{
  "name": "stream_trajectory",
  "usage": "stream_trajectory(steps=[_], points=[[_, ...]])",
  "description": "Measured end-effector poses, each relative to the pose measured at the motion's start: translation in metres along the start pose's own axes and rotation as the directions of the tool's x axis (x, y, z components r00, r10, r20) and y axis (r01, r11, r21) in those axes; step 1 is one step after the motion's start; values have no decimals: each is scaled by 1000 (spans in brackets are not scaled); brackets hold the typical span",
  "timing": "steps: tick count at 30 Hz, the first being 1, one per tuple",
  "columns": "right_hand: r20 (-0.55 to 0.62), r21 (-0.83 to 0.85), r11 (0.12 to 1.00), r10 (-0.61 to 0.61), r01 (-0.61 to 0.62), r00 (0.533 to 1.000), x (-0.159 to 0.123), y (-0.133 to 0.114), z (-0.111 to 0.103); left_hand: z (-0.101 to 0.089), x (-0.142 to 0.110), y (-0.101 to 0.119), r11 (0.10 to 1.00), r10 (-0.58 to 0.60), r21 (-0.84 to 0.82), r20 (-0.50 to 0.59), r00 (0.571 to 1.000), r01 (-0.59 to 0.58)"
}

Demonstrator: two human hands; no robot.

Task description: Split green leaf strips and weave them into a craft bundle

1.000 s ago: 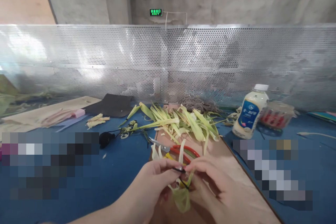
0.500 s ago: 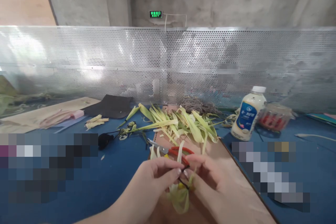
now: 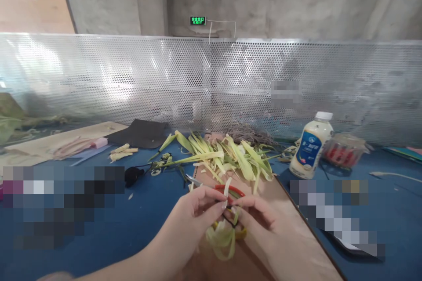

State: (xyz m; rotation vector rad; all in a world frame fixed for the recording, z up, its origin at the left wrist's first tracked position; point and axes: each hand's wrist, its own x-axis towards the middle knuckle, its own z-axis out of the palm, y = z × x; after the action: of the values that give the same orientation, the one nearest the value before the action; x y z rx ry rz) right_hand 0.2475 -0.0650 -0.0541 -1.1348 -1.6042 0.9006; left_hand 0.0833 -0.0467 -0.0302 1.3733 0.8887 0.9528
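Over the brown board (image 3: 290, 228), my left hand (image 3: 199, 210) and my right hand (image 3: 257, 213) meet fingertip to fingertip, both pinched on a thin black cord (image 3: 231, 221). The cord runs by a bundle of pale green corn husk (image 3: 221, 241) that hangs below my fingers in a loop. A yellow piece (image 3: 242, 233) shows behind the husk, partly hidden. Just beyond my hands lie scissors with red handles (image 3: 238, 190), their blade partly covered by my left hand. A pale husk strip (image 3: 227, 186) stands up above my fingertips.
Green husk strips (image 3: 240, 156) are heaped on the board's far end, before grey cord (image 3: 249, 134). A milky drink bottle (image 3: 311, 149) and a clear tub (image 3: 344, 153) stand right. Black yarn (image 3: 132, 176) lies left. A perforated metal screen (image 3: 184, 79) closes the back.
Both hands have shifted slightly away from me, still pinching together. The hanging husk has turned and swung a little left, and more of the yellow piece shows.
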Motion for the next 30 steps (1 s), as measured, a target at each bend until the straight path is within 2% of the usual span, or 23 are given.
stream_trajectory(steps=[3,8,10,14,18,20,26,30], points=[[34,-4,999,-38,38,999,0,3,-2,-1,3,-2,1000,-13,-23,15,1000,13],[56,60,998,-25,22,998,0,6,-1,-3,5,-5,999,-37,-35,39,999,38],[18,82,996,-18,16,1000,-1,6,2,-3,4,-4,1000,-27,-10,40,999,27],[-138,88,996,-2,14,990,-5,1,8,-4,1,0,984,82,162,-20,996,-77],[-125,89,995,-32,43,992,-6,0,9,-4,-5,1,901,142,422,-75,987,-97],[-125,112,991,-56,70,991,-7,3,11,-4,-7,1,865,148,495,-83,985,-88],[-200,38,982,-175,186,964,-11,7,17,-1,-10,4,890,195,434,-74,978,-144],[-190,14,986,-158,163,969,-13,4,15,-2,-9,6,903,199,403,-79,977,-152]])
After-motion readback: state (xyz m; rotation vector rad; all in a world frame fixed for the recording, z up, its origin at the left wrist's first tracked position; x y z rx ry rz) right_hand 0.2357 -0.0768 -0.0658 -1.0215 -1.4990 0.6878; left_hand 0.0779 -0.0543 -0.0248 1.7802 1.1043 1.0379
